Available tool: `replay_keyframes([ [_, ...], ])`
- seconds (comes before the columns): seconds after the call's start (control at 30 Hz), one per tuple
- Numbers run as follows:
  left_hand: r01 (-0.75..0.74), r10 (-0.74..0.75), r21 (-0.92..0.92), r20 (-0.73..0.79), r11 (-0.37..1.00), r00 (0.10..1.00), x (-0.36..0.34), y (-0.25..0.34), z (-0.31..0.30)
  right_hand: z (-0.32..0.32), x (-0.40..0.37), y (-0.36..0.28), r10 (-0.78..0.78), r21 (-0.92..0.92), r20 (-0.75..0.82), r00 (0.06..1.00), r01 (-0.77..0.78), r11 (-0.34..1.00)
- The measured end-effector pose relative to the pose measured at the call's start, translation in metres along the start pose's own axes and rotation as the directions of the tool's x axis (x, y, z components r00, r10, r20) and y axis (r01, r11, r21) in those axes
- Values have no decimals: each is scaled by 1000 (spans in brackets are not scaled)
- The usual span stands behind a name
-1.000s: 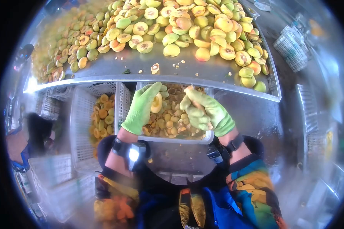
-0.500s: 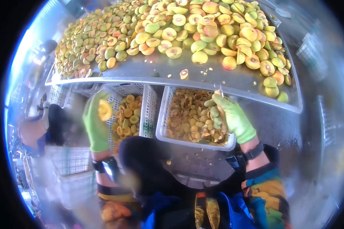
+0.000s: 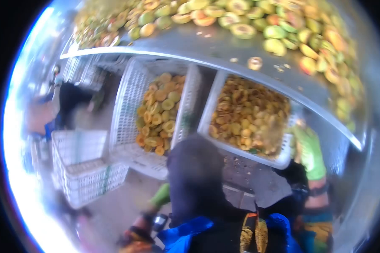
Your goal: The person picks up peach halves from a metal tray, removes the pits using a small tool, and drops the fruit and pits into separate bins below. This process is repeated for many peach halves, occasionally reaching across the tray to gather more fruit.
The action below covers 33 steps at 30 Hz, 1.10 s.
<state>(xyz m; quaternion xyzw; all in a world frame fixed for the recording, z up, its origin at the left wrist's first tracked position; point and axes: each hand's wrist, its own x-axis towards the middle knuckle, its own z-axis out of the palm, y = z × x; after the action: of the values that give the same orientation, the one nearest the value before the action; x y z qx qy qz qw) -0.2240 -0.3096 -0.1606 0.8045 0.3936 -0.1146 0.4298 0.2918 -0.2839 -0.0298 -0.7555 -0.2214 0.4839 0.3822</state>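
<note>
Fruit [image 3: 243,30] lies heaped on the metal table [image 3: 183,42] and in a crate [image 3: 154,165] and a tub [image 3: 249,154] below its edge; the floor [image 3: 133,185] is grey. The left hand [image 3: 161,195] hangs low beside the knee [image 3: 196,175], the right hand [image 3: 309,149] beside the tub; blur hides whether either's fingers pinch or spread.

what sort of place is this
Probably a fruit-processing workshop: halved yellow-green round fruit is heaped on a shiny grey metal table, and white perforated plastic crates stand beside it, one holding orange-yellow halves.
</note>
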Motion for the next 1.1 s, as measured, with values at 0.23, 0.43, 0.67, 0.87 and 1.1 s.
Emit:
replay_keyframes([
  [0.23,217,-196,-198,117,956,974,92,-62,126,11,4,19,99,-33,-130,987,-104,994],
  [0.43,283,-300,-295,-11,912,954,136,-99,145,48,6,-5,213,-314,-175,961,-260,913],
  [0.67,345,-408,-365,-111,865,906,127,-121,175,118,12,-44,181,-444,-141,973,-226,867],
  [0.87,359,-446,-384,-164,851,880,79,-123,194,145,7,-54,145,-407,-201,969,-217,887],
  [1.1,198,-293,-285,-346,938,891,14,-151,203,134,-22,-73,17,-379,-99,995,-54,924],
])
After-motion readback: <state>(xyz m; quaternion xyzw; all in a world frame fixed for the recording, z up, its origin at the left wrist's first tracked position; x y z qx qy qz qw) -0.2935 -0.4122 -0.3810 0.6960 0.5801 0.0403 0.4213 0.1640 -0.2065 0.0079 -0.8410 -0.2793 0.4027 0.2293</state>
